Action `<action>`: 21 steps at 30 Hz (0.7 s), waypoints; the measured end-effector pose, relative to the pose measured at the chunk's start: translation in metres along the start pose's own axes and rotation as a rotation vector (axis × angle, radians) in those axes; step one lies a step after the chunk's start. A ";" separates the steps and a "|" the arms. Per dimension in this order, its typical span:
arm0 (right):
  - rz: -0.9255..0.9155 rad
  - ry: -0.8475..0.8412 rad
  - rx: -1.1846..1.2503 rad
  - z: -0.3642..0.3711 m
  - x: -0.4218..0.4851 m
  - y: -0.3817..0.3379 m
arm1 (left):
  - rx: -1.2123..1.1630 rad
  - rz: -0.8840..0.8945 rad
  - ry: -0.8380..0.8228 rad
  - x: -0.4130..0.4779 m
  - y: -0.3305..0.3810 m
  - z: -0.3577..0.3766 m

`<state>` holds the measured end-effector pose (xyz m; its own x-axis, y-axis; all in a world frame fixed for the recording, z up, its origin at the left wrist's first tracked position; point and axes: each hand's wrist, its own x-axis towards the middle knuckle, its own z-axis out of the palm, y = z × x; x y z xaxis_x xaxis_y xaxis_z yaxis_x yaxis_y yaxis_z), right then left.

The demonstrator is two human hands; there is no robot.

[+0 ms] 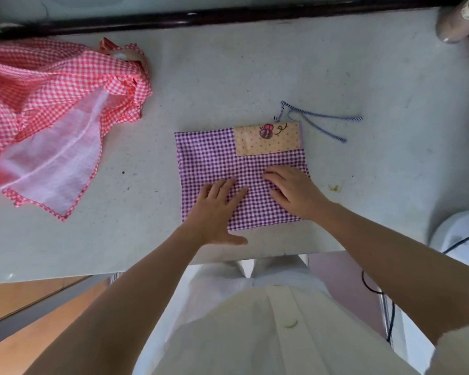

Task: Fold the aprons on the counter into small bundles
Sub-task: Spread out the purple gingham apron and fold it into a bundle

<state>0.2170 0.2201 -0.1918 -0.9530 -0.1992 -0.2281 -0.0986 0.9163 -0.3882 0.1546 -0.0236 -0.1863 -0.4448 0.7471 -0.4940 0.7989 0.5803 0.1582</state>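
Note:
A purple checked apron (209,158) lies folded into a flat rectangle near the counter's front edge. A tan dotted pocket with a bee patch (267,140) shows at its top right, and blue striped ties (322,120) trail out beyond that corner. My left hand (214,212) lies flat on the apron's lower left part, fingers spread. My right hand (293,190) presses flat on its lower right part. A red checked apron (52,104) lies crumpled and unfolded at the left of the counter, with its pale lining turned up.
The pale counter (255,77) ends at a dark rail (228,17) along the back. A brownish container (455,20) stands at the back right corner. A white rounded object with a dark cable (460,234) sits at the right front edge. A small yellow scrap (334,188) lies right of the apron.

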 end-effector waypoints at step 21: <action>0.532 0.187 0.353 -0.034 -0.006 0.026 | -1.312 -0.601 -0.048 0.026 -0.042 -0.080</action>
<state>0.2099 0.2569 -0.1700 -0.8827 0.3417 -0.3226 0.4683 0.6975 -0.5424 0.0775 -0.0026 -0.1376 -0.5388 0.2914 -0.7904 -0.4532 0.6906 0.5636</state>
